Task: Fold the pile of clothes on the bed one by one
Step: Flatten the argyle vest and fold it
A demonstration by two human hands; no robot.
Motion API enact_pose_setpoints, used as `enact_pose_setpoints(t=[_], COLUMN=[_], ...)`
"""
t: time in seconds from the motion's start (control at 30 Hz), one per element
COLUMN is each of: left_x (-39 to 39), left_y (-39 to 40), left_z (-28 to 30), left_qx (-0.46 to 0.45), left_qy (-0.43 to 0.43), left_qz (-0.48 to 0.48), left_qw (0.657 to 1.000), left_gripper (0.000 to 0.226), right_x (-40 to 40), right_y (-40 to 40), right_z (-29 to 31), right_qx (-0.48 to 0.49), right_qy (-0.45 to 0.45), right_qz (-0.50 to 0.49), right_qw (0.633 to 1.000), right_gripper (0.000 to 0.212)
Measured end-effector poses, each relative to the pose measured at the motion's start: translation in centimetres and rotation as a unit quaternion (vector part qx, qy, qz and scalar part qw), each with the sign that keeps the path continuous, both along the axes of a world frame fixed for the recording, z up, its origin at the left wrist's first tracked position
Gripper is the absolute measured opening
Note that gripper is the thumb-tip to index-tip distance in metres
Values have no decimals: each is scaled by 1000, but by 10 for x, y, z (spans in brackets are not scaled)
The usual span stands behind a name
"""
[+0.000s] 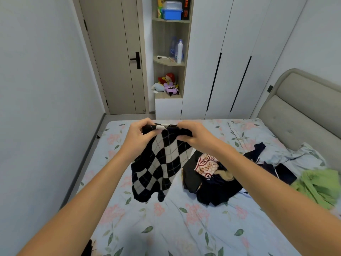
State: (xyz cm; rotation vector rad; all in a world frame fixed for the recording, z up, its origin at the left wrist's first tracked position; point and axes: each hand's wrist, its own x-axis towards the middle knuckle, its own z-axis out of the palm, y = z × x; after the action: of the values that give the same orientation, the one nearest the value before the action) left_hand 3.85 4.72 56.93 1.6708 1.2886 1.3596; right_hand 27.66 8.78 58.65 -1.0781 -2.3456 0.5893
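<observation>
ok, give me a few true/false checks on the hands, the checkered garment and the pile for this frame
1. Both hands, left hand and right hand, grip the top edge of the checkered garment. True.
2. The garment lies flat on the bed. False: it hangs from the hands above the sheet.
3. The clothes pile lies to the garment's right. True.
4. A green garment sits on top of the pile's middle. False: it lies apart, near the right edge.
5. The door stands open. False: it is shut.

Knit sweater (162, 163), cotton bedsheet (166, 228)
</observation>
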Motion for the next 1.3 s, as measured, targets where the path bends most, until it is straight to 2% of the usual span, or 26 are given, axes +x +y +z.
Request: enact_pose_setpoints(t=[0.07,0.3,0.47,0.63,0.73,1.07,1.3], left_x=[-6,-26,-38,-38,-32,-28,-45], left_y=[-2,-26,-53,-76,-86,-112,-87], left_z=[-14,-69,-106,-133,-139,-160,-199], left_qx=[-14,-99,-169,-224,-240,-306,-365], left_qy=[-1,20,52,84,90,71,24], left_qz=[14,32,19,-27,-54,-114,-121], left_qw=[1000,994,984,971,965,942,923], left_gripper=[10,14,30,10,7,6,7], right_x=[-1,-20,-24,-18,-12,0,-15], right_y=[1,-16,-37,-57,-70,-111,-81], right_z=[-17,-79,-115,-135,-146,-171,-208], right_qx=[-17,-98,-188,-186,-189,-260,-349], right_qy=[23,56,40,-16,-11,10,27], right_qz=[-16,-24,-29,-16,-26,-35,-21], right_qw=[999,993,981,982,982,965,936], right_gripper=[8,24,35,7,11,2,4])
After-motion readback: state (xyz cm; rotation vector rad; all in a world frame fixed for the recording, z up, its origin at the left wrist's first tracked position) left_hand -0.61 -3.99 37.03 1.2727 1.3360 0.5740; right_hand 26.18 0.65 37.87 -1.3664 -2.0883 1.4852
